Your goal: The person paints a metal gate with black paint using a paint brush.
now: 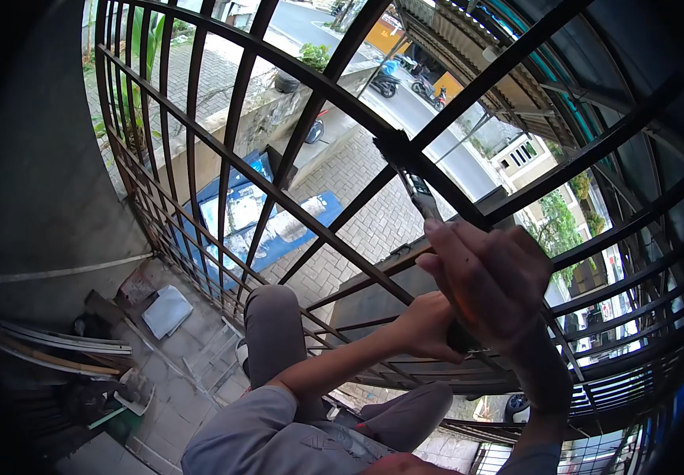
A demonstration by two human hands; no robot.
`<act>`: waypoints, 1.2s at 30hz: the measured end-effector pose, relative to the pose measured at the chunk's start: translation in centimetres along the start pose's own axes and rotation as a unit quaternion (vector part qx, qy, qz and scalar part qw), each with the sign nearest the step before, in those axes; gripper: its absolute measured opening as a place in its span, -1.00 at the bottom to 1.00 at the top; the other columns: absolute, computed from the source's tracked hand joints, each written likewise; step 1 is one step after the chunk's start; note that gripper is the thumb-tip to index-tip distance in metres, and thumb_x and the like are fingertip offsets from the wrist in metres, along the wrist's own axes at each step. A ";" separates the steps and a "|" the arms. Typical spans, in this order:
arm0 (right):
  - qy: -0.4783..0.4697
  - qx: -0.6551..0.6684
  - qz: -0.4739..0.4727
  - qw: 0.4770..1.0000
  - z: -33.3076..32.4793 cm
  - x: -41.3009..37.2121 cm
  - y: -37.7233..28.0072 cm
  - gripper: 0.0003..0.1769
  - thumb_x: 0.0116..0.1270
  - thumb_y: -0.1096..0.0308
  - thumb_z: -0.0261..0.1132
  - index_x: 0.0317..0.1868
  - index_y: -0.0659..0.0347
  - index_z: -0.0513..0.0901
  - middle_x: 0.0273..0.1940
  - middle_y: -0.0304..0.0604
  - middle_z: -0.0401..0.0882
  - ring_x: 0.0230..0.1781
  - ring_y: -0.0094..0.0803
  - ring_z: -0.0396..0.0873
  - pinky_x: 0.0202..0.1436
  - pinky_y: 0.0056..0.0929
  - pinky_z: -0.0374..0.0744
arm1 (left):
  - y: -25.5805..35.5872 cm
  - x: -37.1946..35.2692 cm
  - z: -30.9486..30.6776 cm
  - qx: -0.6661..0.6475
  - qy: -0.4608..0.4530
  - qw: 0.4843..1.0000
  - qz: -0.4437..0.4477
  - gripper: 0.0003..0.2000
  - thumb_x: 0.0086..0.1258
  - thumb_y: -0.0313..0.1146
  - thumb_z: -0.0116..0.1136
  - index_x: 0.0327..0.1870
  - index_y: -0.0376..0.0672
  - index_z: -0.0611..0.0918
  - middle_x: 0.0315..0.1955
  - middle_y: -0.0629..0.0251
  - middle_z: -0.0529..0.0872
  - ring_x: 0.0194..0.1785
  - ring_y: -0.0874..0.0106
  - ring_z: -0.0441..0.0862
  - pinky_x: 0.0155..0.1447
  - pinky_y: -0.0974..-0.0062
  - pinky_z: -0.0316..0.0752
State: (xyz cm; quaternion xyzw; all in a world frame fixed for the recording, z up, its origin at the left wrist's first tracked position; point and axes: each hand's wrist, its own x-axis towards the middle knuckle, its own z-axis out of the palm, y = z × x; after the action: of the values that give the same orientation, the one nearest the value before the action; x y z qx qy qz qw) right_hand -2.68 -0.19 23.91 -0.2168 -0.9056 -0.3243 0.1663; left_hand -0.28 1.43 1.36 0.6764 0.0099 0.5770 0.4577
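My right hand point(494, 277) is closed around the handle of a paintbrush point(421, 190). The dark, wet-looking bristles touch a brown metal bar of the window grille point(355, 109), close to where two bars meet. Lower down, my left hand point(427, 326) curls around a dark object. That object is mostly hidden behind my right hand and wrist, so its kind does not show. Bars of the grille run behind both hands.
Grille bars curve around me on the left and right. Below, on the tiled floor point(199, 356), lie a white folded sheet point(168, 311) and long strips point(65, 344). Beyond the bars are a blue bench point(278, 233), paving and a street with motorbikes point(385, 83).
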 end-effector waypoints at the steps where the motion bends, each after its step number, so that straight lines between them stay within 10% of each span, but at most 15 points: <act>1: -0.006 -0.008 0.006 1.000 -0.8 -0.1 -0.7 -0.73 0.39 0.24 0.56 -0.06 0.24 0.79 -0.29 -0.29 0.69 -0.52 -0.58 0.53 -0.46 -0.51 0.32 | 0.1 -0.1 -0.4 0.101 -0.040 0.994 0.018 -0.26 -0.02 0.01 0.60 0.23 -0.09 0.64 0.09 0.00 0.73 0.14 0.04 0.74 0.23 0.11 0.65; 5: -0.045 0.005 0.016 0.999 -1.1 -0.1 -0.5 -0.65 0.39 0.30 0.56 0.09 0.25 0.75 -0.19 -0.23 0.74 -0.46 -0.50 0.59 -0.38 -0.42 0.39 | 0.8 0.1 -0.6 -0.100 -0.036 0.993 -0.052 -0.23 -0.04 0.01 0.61 0.26 -0.10 0.62 0.13 0.00 0.71 0.21 0.01 0.70 0.30 0.13 0.60; 7: -0.078 0.017 0.044 0.996 -1.2 -0.1 -0.3 -0.60 0.41 0.37 0.55 0.20 0.26 0.71 -0.10 -0.16 0.79 -0.39 -0.44 0.67 -0.32 -0.39 0.47 | -3.0 -0.6 1.6 0.092 -0.041 0.995 0.008 -0.20 -0.07 0.00 0.62 0.26 -0.14 0.60 0.12 0.00 0.71 0.21 0.01 0.70 0.30 0.13 0.60; 32: 0.070 0.154 0.164 0.972 -2.2 1.7 2.0 -0.73 0.25 0.55 0.59 -0.05 0.32 0.77 -0.22 -0.07 0.81 -0.34 -0.26 0.77 -0.30 -0.41 0.66 | 1.9 0.7 -1.3 0.087 -0.034 0.994 -0.053 0.13 -0.19 -0.08 0.66 0.49 -0.22 0.26 0.11 -0.05 0.57 0.13 -0.11 0.65 0.20 0.08 0.58; 36: 0.026 0.147 0.156 0.976 -2.8 1.2 1.5 -0.80 0.49 0.50 0.41 0.08 0.33 0.77 -0.15 -0.03 0.83 -0.30 -0.37 0.77 -0.21 -0.47 0.68 | 1.7 0.5 -1.3 0.097 -0.039 0.994 -0.041 0.13 -0.18 -0.07 0.65 0.50 -0.23 0.26 0.11 -0.04 0.57 0.13 -0.11 0.65 0.20 0.07 0.58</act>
State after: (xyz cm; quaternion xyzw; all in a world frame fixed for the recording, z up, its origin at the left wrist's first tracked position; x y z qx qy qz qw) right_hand -2.50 -0.65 27.24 -0.3207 -0.8937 -0.1631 0.2680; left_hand -2.03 1.49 2.72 0.7384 0.0756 0.5277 0.4131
